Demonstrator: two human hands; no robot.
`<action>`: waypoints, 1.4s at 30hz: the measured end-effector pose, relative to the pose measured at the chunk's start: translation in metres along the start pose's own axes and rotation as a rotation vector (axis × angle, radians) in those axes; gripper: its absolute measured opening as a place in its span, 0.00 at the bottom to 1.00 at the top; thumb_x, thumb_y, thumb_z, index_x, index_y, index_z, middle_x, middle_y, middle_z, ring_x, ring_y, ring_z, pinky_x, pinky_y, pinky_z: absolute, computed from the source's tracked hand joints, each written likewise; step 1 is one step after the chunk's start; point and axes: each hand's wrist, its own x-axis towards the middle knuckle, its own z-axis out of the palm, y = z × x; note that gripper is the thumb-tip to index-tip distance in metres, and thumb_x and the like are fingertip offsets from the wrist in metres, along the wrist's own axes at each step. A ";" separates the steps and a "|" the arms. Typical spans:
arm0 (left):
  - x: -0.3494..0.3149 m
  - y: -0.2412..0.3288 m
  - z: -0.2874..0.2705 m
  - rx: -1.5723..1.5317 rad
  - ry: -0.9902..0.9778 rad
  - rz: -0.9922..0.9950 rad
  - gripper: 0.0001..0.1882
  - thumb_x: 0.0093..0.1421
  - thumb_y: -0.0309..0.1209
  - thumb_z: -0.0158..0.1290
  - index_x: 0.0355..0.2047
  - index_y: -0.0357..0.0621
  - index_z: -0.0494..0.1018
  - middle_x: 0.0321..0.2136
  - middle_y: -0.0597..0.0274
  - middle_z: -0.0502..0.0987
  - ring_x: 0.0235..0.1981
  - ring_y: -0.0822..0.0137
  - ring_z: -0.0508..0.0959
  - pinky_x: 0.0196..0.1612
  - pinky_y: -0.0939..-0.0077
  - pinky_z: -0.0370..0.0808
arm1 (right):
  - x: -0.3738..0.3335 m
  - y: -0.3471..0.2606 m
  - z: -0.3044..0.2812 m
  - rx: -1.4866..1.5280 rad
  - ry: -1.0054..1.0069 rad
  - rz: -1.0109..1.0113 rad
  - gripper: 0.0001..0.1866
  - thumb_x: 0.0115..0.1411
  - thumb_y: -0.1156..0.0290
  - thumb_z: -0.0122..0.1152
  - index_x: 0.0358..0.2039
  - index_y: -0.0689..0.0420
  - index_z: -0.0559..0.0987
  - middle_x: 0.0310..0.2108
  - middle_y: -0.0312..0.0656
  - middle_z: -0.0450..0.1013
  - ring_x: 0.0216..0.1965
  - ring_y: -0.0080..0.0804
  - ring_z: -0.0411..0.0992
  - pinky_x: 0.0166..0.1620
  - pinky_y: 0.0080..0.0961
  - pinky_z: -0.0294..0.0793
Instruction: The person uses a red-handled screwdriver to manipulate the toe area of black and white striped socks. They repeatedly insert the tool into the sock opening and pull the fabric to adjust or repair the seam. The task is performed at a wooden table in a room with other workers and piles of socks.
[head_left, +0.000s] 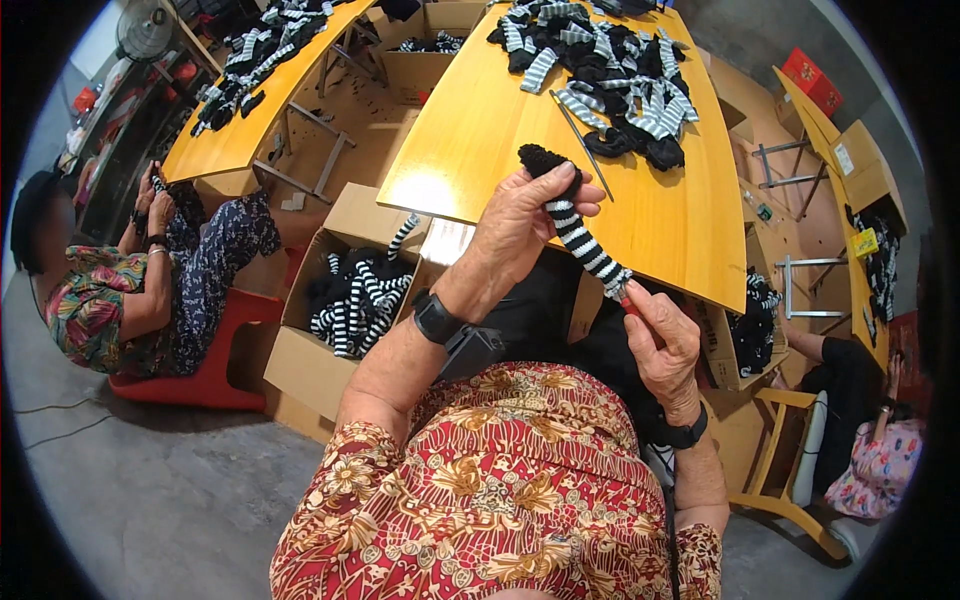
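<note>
My left hand (525, 215) grips the upper end of a black-and-white striped knitted sock (580, 240) with a black toe, held over the near edge of a yellow wooden table (480, 130). Its lower end is pinched by my right hand (660, 340), together with a small red-tipped tool (627, 299). The sock is stretched between both hands, slanting down to the right. A heap of similar striped and black socks (610, 70) lies on the far part of the table, beside a thin metal rod (582, 140).
A cardboard box (340, 300) full of striped socks stands left of my knees. A seated person (130, 290) on a red stool works at the left by a second yellow table (250, 110). Another person (880, 440) sits at the right near a wooden chair (790, 480).
</note>
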 end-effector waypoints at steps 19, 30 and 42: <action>0.001 -0.014 0.004 -0.096 0.018 -0.018 0.16 0.62 0.36 0.56 0.43 0.35 0.72 0.31 0.60 0.79 0.32 0.71 0.79 0.37 0.79 0.76 | 0.001 -0.010 0.016 -0.003 0.043 0.102 0.17 0.56 0.85 0.57 0.48 0.65 0.77 0.25 0.41 0.70 0.24 0.24 0.67 0.27 0.20 0.67; 0.001 0.013 -0.021 0.196 0.115 0.100 0.19 0.65 0.42 0.51 0.46 0.39 0.73 0.40 0.56 0.80 0.39 0.69 0.80 0.46 0.73 0.77 | 0.000 -0.004 -0.008 0.068 -0.022 0.155 0.18 0.56 0.83 0.58 0.48 0.62 0.78 0.27 0.39 0.72 0.26 0.23 0.68 0.30 0.19 0.67; -0.004 0.027 -0.030 0.445 0.170 0.318 0.09 0.58 0.28 0.60 0.38 0.39 0.76 0.29 0.66 0.80 0.30 0.78 0.79 0.33 0.88 0.76 | 0.000 -0.017 -0.028 0.071 -0.063 0.223 0.17 0.56 0.81 0.58 0.48 0.62 0.79 0.26 0.38 0.72 0.25 0.22 0.66 0.29 0.19 0.66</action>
